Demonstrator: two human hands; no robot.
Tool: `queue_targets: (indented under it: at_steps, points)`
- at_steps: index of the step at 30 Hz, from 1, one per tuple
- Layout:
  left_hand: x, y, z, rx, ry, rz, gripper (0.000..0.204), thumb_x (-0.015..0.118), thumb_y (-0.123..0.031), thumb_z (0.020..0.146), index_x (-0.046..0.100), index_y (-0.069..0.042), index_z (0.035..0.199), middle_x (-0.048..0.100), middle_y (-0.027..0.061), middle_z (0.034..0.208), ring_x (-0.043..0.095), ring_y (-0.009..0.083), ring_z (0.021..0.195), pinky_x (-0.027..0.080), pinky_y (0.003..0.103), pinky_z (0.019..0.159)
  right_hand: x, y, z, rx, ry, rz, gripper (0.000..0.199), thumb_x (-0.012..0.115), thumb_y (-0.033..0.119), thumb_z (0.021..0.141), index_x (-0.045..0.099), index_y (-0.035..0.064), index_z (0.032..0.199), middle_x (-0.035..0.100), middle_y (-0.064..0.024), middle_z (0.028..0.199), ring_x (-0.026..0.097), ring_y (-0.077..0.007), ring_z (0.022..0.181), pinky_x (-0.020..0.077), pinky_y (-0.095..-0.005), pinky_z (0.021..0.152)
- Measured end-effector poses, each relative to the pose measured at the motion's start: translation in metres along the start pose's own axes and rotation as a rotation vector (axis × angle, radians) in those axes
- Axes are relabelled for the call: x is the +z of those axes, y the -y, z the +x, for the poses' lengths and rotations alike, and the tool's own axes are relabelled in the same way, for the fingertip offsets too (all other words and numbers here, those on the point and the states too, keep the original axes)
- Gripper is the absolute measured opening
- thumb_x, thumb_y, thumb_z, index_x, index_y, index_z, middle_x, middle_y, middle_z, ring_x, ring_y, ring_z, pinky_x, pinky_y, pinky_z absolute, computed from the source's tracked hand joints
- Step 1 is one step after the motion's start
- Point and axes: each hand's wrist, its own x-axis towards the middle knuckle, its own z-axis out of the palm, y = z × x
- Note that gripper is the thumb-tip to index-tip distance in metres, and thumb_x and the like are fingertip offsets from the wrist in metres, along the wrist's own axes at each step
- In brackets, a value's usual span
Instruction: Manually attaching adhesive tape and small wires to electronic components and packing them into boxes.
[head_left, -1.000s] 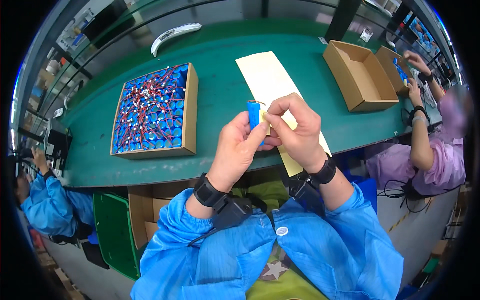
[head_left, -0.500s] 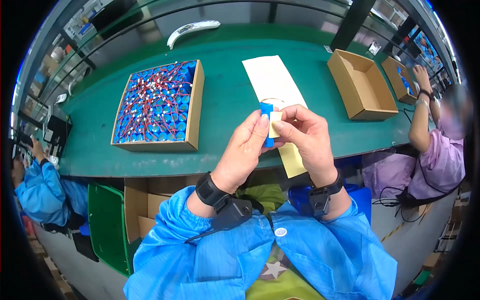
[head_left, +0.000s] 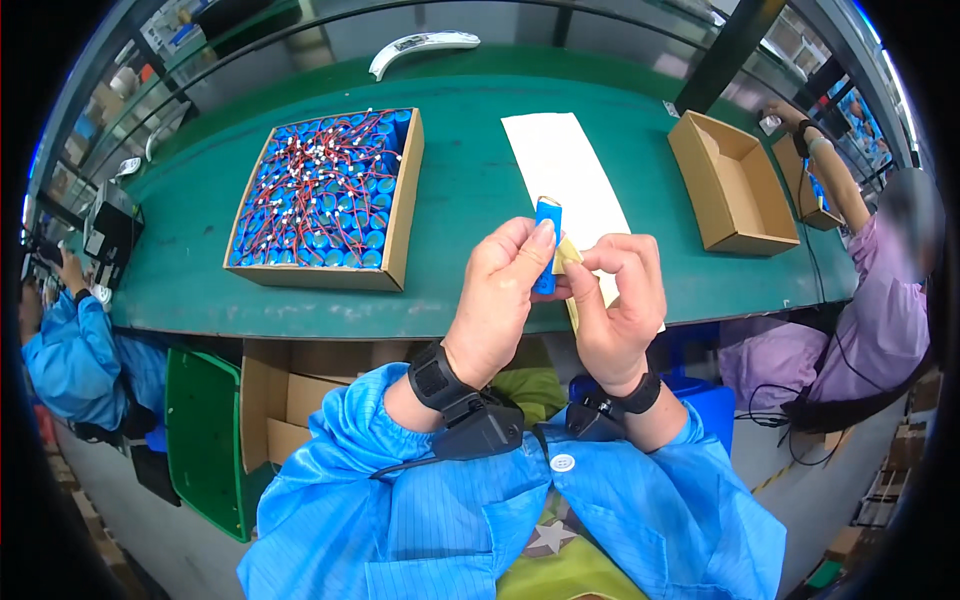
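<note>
Between the thumb and fingers of my left hand [head_left: 505,285] a blue cylindrical battery [head_left: 547,222] is held roughly upright over the bench's front edge. My right hand [head_left: 622,295], close beside it, pinches a small pale-yellow piece of paper or label [head_left: 567,252] by the battery's right side. Whether the label touches the battery cannot be made out. Behind the hands a white sheet [head_left: 570,160] lies on the green bench; part of it is hidden by my fingers. To the left stands a cardboard box [head_left: 398,230] packed with blue batteries [head_left: 330,190] bearing red wires and white connectors.
An open cardboard box [head_left: 733,180] sits on the right of the green bench [head_left: 460,150]. A white curved object [head_left: 425,45] lies at the back. Below the bench are a green bin [head_left: 200,430] and a carton [head_left: 290,400]. Co-workers sit on either side, one in pink [head_left: 880,320], another in blue [head_left: 75,350].
The yellow label has come away from flat against the battery and now appears folded in my right fingers. The co-worker on the right has stretched an arm farther forward.
</note>
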Motion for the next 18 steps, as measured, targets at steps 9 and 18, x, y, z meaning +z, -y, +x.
queue_targets:
  at_steps: [9, 18]
  points:
    - [0.001, -0.007, -0.005, -0.021, -0.01, -0.052, 0.027, 0.049, -0.029, 0.094, 0.057, -0.003, 0.097, 0.063, 0.0058, 0.084, 0.061, 0.0103, 0.075, 0.05, 0.024, 0.066, -0.003, -0.004, -0.006, -0.283, -0.001, -0.08, 0.02, 0.073, -0.002, 0.067, 0.061, 0.0026, 0.082, 0.054, -0.0082, 0.08, 0.051, -0.0237, 0.071, 0.043, -0.0331, 0.06]
    - [-0.005, -0.012, -0.003, -0.041, 0.024, -0.1, 0.03, 0.046, -0.03, 0.096, 0.054, -0.002, 0.103, 0.064, 0.0073, 0.086, 0.064, 0.0136, 0.076, 0.051, 0.025, 0.067, -0.015, 0.008, -0.008, -0.049, 0.002, 0.214, 0.012, 0.068, 0.005, 0.078, 0.057, 0.0022, 0.083, 0.053, -0.0124, 0.107, 0.052, -0.0237, 0.096, 0.0438, -0.0318, 0.08]
